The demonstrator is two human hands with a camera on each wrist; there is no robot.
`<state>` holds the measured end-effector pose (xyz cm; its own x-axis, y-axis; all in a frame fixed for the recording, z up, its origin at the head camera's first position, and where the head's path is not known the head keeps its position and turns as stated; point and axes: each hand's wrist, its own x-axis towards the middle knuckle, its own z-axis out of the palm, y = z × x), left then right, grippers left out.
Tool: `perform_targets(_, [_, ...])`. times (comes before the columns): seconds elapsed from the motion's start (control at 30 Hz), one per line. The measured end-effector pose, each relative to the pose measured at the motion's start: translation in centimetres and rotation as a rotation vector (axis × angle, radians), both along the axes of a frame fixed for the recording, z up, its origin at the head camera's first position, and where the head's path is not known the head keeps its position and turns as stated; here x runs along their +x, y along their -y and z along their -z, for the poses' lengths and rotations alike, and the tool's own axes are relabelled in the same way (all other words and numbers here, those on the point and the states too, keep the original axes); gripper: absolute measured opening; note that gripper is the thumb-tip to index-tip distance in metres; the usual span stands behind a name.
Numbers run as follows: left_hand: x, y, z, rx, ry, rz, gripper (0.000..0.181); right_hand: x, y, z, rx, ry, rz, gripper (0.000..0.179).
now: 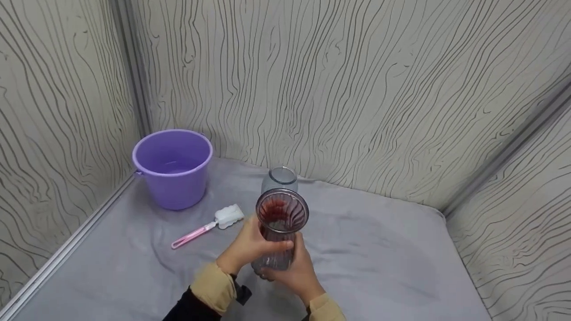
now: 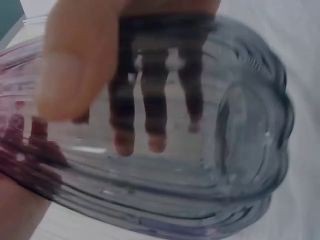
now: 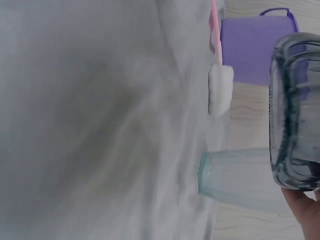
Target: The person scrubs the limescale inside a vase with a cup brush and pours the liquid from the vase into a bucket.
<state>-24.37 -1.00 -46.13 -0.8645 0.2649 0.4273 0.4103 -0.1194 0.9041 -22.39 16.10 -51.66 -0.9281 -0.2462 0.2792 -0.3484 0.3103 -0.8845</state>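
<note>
Both hands grip a ribbed glass vase (image 1: 292, 211) with a flared mouth, tinted purple-red at the top and clear grey toward the base. Its mouth faces up and toward the head camera. My left hand (image 1: 250, 243) wraps it from the left, thumb across the near side; in the left wrist view its fingers show through the glass. On the lower right, my right hand (image 1: 299, 271) curls around the body near the base. The vase's base (image 3: 287, 115) is held above the cloth in the right wrist view. Behind it stands a second, pale clear glass vase (image 1: 280, 177), partly hidden.
A sponge brush (image 1: 229, 216) with a white head and pink handle lies on the grey cloth (image 1: 379, 254) left of the hands. Behind it, at the back left, stands a purple bucket (image 1: 177, 191). Wood-grain patterned walls (image 1: 312, 89) enclose the table.
</note>
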Motion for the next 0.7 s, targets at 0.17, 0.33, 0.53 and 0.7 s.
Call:
perform_targets(0.17, [-0.6, -1.6, 0.4, -0.064, -0.003, 0.006, 0.08, -0.5, -1.4, 0.5, 0.06, -0.073, 0.097, 0.105])
perform_targets(0.33, [-0.9, -2.4, 1.0, -0.059, -0.02, 0.028, 0.079, -0.9, -1.8, 1.3, 0.059, -0.092, 0.138, 0.098])
perform_targets(0.53, [-1.4, -3.6, 1.5, -0.119, -0.076, 0.047, 0.079, -1.4, -2.6, 1.6, 0.063, -0.103, 0.187, 0.087])
perform_targets(0.7, [-2.1, -4.9, 1.5, -0.223, -0.224, -0.006, 0.076, -2.1, -3.7, 1.7, 0.114, -0.19, 0.271, 0.08])
